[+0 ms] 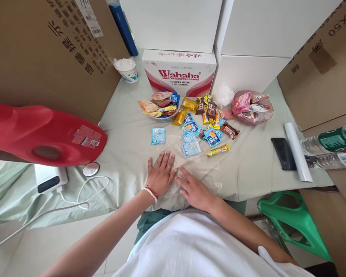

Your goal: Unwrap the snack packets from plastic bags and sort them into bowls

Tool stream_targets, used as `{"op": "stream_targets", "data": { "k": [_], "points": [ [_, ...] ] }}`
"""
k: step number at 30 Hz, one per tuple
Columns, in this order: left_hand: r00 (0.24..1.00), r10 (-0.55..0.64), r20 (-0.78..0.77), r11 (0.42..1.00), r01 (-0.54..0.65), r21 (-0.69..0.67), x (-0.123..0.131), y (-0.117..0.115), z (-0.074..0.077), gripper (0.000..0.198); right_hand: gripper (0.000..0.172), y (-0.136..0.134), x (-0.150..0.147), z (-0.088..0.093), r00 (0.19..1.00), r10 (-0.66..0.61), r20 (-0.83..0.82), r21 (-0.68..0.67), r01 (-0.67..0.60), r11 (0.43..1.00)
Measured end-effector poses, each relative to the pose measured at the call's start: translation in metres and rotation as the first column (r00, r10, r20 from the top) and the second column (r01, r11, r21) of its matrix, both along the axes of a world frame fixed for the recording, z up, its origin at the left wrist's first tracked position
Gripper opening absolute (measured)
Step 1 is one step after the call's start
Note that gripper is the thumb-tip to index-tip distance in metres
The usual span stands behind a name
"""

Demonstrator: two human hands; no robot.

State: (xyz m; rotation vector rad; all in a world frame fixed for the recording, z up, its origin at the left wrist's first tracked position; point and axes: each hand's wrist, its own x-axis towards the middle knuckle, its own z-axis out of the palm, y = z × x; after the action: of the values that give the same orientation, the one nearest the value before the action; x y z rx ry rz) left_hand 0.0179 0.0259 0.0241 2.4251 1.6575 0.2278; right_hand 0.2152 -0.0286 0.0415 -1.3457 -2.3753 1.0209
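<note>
My left hand (pixel 160 175) lies flat on the cloth-covered table, fingers spread and pointing away from me. Beside it, my right hand (pixel 196 189) rests with its fingers stretched out toward the left. A clear plastic bag (pixel 212 181) seems to lie under and around the right hand. Just beyond the hands is a loose pile of wrapped snacks, with a light blue packet (pixel 191 148), a yellow snack bar (pixel 218 150) and a brown packet (pixel 230 130). Another light blue packet (pixel 158 136) lies apart, ahead of my left hand. Neither hand holds anything.
Behind the pile stand a bowl of snacks (pixel 161 105), a pink bowl (pixel 253 117) and a Wahaha carton (pixel 180 73). At left are a red jug (pixel 46 132) and a white power bank (pixel 50 177). A phone (pixel 283 154), white roll (pixel 298 152) and bottles (pixel 331 140) lie right.
</note>
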Motion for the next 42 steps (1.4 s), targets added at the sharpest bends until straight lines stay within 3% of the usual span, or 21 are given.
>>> {"op": "stream_targets", "data": {
  "k": [3,6,8,11,14,17,19,21,23,25,29,30,32,35,38,42],
  "points": [
    [0.996,-0.043,-0.077,0.999,0.041,-0.035,-0.005,-0.002,-0.008,0.064,0.049,-0.015,0.033,0.01,0.984,-0.094,-0.15,-0.165,0.069,0.984],
    [0.993,-0.077,-0.086,0.995,0.071,-0.063,-0.006,-0.003,-0.007,0.069,0.035,-0.015,0.083,0.033,0.914,-0.283,-0.289,-0.462,0.126,0.878],
    [0.994,-0.076,-0.084,0.995,0.07,-0.074,-0.006,-0.004,-0.006,0.071,0.04,0.006,0.114,0.051,0.854,-0.419,-0.308,-0.564,0.191,0.804],
    [0.994,-0.071,-0.081,0.995,0.065,-0.079,-0.005,-0.005,-0.006,0.071,0.043,0.075,0.133,0.064,0.819,-0.509,-0.264,-0.438,0.369,0.82],
    [0.994,-0.077,-0.079,0.994,0.071,-0.077,-0.006,-0.005,-0.005,0.071,0.042,0.164,0.104,0.052,0.848,-0.503,-0.168,-0.298,0.443,0.846],
    [0.993,-0.079,-0.092,0.994,0.072,-0.082,-0.006,-0.005,-0.004,0.071,0.05,0.238,0.045,0.03,0.799,-0.6,-0.039,-0.2,0.582,0.788],
    [0.992,-0.073,-0.101,0.995,0.066,-0.079,-0.007,-0.005,-0.004,0.072,0.059,0.269,0.009,0.018,0.785,-0.619,0.027,-0.155,0.615,0.773],
    [0.993,-0.068,-0.096,0.996,0.062,-0.066,-0.007,-0.005,-0.005,0.073,0.056,0.281,-0.012,0.011,0.763,-0.645,0.055,-0.133,0.645,0.752],
    [0.994,-0.07,-0.08,0.997,0.066,-0.049,-0.008,-0.006,-0.007,0.074,0.044,0.279,-0.014,0.009,0.719,-0.695,0.008,-0.158,0.687,0.709],
    [0.995,-0.079,-0.065,0.996,0.077,-0.034,-0.009,-0.007,-0.007,0.074,0.034,0.266,0.002,0.013,0.67,-0.739,-0.072,-0.204,0.715,0.668],
    [0.994,-0.099,-0.054,0.995,0.098,-0.022,-0.011,-0.006,-0.008,0.074,0.045,0.218,0.059,0.041,0.625,-0.754,-0.202,-0.251,0.711,0.657],
    [0.994,-0.096,-0.048,0.995,0.095,-0.023,-0.011,-0.006,-0.008,0.077,0.049,0.202,0.072,0.051,0.628,-0.733,-0.262,-0.262,0.684,0.681],
    [0.996,-0.084,-0.034,0.996,0.084,-0.024,-0.011,-0.006,-0.009,0.082,0.052,0.169,0.084,0.07,0.696,-0.619,-0.364,-0.263,0.561,0.785],
    [0.997,-0.073,-0.014,0.997,0.073,-0.016,-0.009,-0.006,-0.011,0.083,0.046,0.122,0.072,0.083,0.901,-0.277,-0.334,-0.16,0.235,0.959],
    [0.997,-0.075,-0.008,0.997,0.075,-0.018,-0.01,-0.006,-0.012,0.083,0.04,0.089,0.044,0.072,0.987,-0.009,-0.162,-0.035,0.004,0.999],
    [0.994,-0.107,-0.014,0.994,0.107,-0.022,-0.021,-0.007,-0.012,0.093,0.043,0.073,0.035,0.045,0.99,0.028,0.139,0.045,-0.035,0.998]
  ]
}}
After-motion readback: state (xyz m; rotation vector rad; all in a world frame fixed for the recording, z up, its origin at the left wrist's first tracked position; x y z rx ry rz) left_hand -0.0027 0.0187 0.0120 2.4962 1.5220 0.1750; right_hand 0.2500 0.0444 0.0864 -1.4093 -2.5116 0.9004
